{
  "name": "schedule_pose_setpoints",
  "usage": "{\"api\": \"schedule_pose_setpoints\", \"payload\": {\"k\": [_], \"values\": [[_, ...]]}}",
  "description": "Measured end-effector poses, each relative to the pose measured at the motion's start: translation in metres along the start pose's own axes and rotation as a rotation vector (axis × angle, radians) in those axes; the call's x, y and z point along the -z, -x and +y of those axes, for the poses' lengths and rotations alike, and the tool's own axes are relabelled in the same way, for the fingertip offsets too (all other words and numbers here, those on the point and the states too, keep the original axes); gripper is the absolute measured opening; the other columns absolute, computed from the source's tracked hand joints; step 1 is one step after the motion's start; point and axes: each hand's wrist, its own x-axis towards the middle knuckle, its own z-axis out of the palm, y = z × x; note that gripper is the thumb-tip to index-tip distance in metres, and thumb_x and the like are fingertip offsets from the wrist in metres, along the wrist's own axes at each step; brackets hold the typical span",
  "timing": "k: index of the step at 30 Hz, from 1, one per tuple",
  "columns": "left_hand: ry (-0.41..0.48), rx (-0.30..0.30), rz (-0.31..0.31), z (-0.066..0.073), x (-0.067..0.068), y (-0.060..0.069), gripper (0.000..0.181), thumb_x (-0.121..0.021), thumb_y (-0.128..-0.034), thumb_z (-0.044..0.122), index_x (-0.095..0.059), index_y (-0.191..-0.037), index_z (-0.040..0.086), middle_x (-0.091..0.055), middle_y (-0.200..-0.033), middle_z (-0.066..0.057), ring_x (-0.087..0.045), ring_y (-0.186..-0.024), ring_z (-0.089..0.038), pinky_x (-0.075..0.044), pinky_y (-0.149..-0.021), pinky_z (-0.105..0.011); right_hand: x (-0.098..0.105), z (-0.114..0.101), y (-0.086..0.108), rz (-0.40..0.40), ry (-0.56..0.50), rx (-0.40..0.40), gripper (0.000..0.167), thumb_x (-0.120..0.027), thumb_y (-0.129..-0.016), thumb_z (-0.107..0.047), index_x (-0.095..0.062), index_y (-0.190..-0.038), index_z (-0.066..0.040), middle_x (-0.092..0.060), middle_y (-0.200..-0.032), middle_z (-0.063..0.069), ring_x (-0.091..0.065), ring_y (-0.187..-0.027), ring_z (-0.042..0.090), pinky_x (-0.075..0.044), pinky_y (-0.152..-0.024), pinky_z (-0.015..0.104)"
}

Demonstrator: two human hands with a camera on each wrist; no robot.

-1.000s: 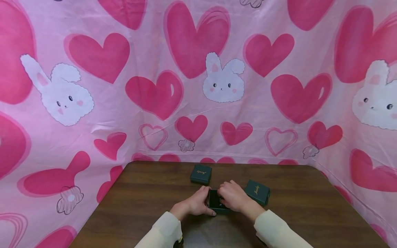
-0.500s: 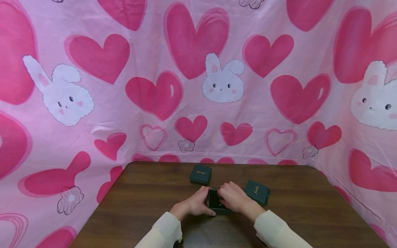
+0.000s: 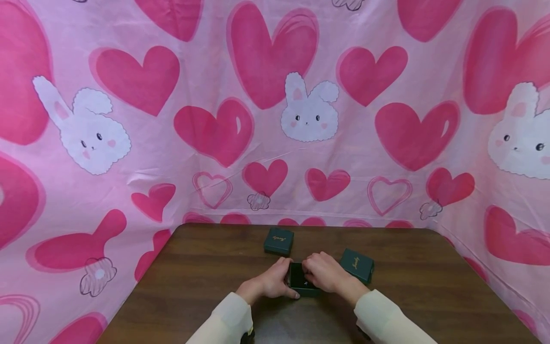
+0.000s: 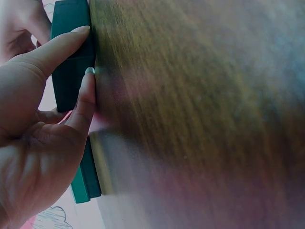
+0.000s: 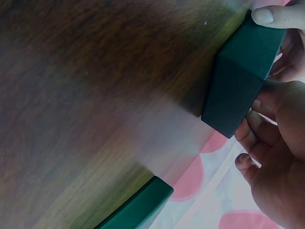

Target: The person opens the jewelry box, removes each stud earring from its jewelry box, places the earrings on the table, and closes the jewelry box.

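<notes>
Green box (image 3: pixel 307 291), left fingers (image 3: pixel 280 269) gripping it, right fingers' (image 3: pixel 312 268) hold unclear, looks open only in head view.

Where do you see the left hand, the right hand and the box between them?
Left hand (image 3: pixel 273 281): head view, back of hand.
Right hand (image 3: pixel 323 272): head view, back of hand.
Box (image 3: pixel 308 292): head view, front wall.

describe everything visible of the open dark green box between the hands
The dark green, squarish box stands open side up on the brown wood-grain table. Its walls look finely textured, like covered card; inside looks black, with a silvery piece too small to identify. The left hand grips it, thumb on the near wall, a finger on the left wall. The right hand curls over its right part; what its fingertips touch is unclear.
</notes>
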Motion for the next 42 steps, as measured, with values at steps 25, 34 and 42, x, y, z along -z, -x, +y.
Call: {"api": "schedule_pose_setpoints", "payload": {"k": [25,34,42], "values": [[-0.002,-0.018,0.011,0.001,0.0,-0.001,0.073,-0.091,-0.0775,0.02,-0.047,-0.133,0.006,-0.045,-0.11,0.0,-0.048,-0.093,-0.014,-0.046,-0.081,-0.027,0.008,0.001,0.006,0.043,-0.02,0.018,0.01,-0.081,-0.088,-0.017,-0.074,-0.08,-0.017,-0.063,-0.074,-0.012,-0.051,-0.073,0.009,-0.047,-0.072,0.033],[-0.004,-0.017,0.005,-0.001,0.0,-0.002,0.073,-0.091,-0.0789,0.022,-0.047,-0.135,0.006,-0.046,-0.112,-0.001,-0.048,-0.095,-0.015,-0.046,-0.084,-0.028,0.013,0.0,0.01,-0.01,-0.057,-0.015,0.006,-0.081,-0.088,-0.017,-0.076,-0.084,-0.017,-0.064,-0.076,-0.012,-0.05,-0.075,0.009,-0.048,-0.075,0.034],[0.019,-0.011,0.004,-0.001,0.0,-0.001,0.071,-0.091,-0.0782,0.019,-0.047,-0.133,0.008,-0.046,-0.111,-0.001,-0.048,-0.094,-0.015,-0.047,-0.083,-0.028,0.013,0.0,0.013,-0.042,-0.087,-0.018,0.006,-0.079,-0.09,-0.017,-0.077,-0.085,-0.018,-0.064,-0.076,-0.013,-0.049,-0.076,0.008,-0.05,-0.077,0.033]]}}
